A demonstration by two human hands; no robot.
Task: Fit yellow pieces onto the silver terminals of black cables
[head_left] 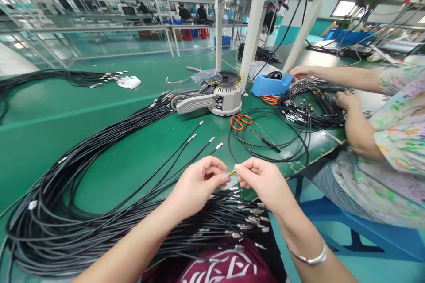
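Between my two hands, just above the near edge of the green table, is a cable end with a piece of yellow tape (231, 173) on it. My left hand (201, 182) pinches one side between thumb and fingers. From the other side, my right hand (262, 181) pinches the metal tip of the same cable end. My fingers partly hide it. Under my forearms and wrists lies a large looped bundle of black cables (99, 225), their silver connectors pointing right. Several single cable ends (219, 146) stretch out just beyond my left hand.
A grey round tape dispenser (227, 99) stands ahead. Right of it are orange-handled scissors (241, 122), a black pen (264, 140) and a blue tape holder (270, 86). A co-worker's hands (348, 101) work at a coiled cable bundle on the right. A white glove (129, 82) lies far left.
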